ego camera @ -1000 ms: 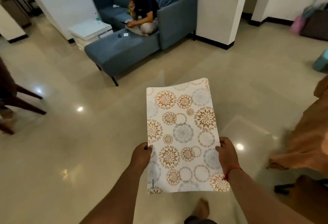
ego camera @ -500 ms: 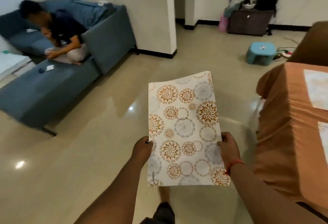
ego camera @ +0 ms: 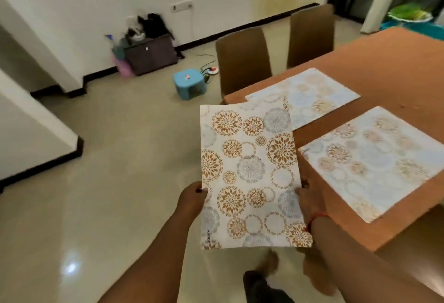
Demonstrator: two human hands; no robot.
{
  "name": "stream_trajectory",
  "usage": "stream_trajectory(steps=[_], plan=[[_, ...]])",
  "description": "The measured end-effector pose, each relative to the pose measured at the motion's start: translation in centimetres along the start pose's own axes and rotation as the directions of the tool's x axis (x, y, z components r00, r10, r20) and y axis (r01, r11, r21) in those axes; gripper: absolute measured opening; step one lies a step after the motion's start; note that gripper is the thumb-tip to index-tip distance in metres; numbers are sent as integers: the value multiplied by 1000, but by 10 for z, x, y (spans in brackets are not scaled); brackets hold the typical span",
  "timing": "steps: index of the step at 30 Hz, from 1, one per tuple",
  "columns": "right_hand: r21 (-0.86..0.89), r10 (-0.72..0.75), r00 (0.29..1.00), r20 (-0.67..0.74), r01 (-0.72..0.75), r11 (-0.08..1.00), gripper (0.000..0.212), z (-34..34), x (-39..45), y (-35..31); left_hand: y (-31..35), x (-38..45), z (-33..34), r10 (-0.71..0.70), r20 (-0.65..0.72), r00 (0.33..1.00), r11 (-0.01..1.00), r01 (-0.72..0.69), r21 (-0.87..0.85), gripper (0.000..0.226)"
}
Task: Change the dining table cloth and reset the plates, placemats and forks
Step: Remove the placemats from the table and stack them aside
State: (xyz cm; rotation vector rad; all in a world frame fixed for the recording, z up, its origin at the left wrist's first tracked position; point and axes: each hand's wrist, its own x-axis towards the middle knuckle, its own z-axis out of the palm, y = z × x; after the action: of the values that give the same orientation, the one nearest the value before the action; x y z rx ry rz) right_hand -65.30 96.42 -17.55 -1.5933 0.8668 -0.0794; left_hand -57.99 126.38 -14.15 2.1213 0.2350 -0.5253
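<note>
Both hands, left hand (ego camera: 192, 198) and right hand (ego camera: 310, 200), clamp the placemat (ego camera: 249, 175) by its long edges. Long axis points away from the person. The tabletop (ego camera: 394, 72) lies to the right, nearer the right hand.

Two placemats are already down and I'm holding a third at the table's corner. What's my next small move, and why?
Probably carry the held placemat over the orange tablecloth and lay it on a bare stretch. Both hands, left hand and right hand, grip its side edges, and it hangs over the floor beside the table. The two laid placemats, far and near, fill this corner.
</note>
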Motion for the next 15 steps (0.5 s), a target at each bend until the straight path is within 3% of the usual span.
stream_trajectory(steps=[2,9,12,15], plan=[[37,9,998,-64,-7,999,39,-12,31,-8,30,39,19,59,37,998,997,-61,44,13],[156,101,953,-286,-58,986,32,-95,121,-17,150,141,133,157,221,963,965,-197,175,18],[184,150,936,-319,-94,978,32,-110,118,-12,167,147,157,102,244,964,961,-159,225,13],[303,262,878,-400,-143,942,35,-146,129,-1,204,168,206,101,356,929,926,-218,307,17]])
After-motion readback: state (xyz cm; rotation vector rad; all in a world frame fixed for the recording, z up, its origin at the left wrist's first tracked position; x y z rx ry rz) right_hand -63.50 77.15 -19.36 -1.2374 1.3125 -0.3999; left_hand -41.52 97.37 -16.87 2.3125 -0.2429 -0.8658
